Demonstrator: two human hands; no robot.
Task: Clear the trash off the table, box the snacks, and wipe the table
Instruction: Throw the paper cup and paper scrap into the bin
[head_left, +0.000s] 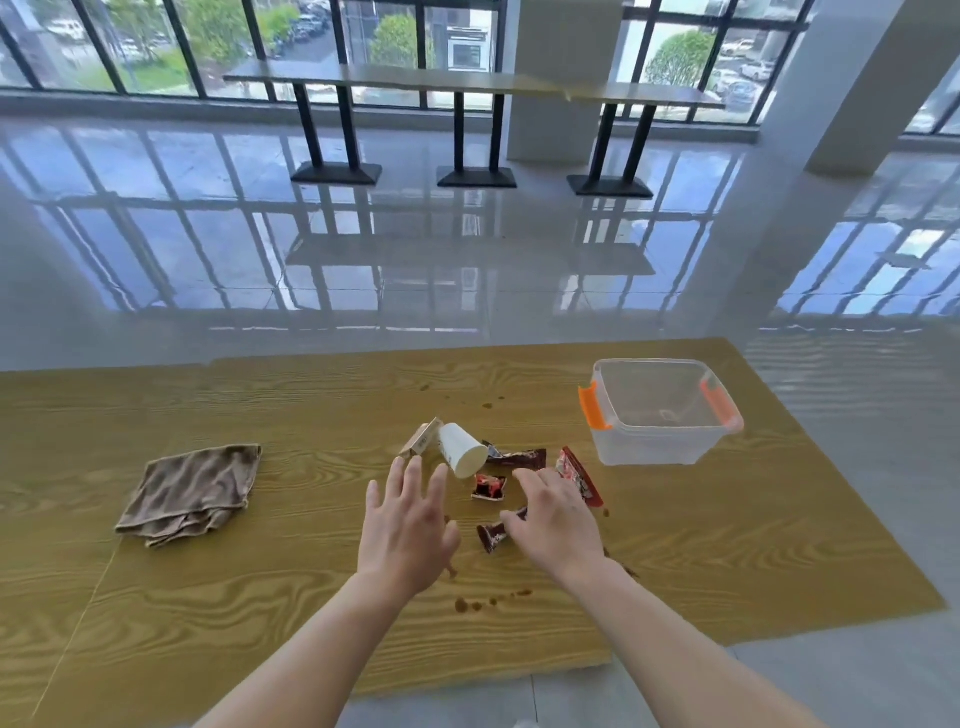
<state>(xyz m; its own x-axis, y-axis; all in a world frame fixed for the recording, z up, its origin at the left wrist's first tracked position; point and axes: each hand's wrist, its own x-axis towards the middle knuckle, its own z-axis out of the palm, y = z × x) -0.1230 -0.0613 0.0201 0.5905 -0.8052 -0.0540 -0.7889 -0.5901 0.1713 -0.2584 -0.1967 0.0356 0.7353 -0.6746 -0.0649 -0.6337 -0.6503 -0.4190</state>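
Snacks (511, 486) between open hands (480, 525)

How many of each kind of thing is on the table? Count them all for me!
Snack packets: 4
Paper cup: 1
Small carton: 1
Cloth: 1
Clear box with orange clips: 1
Total: 8

Brown spots on the table are not counted.
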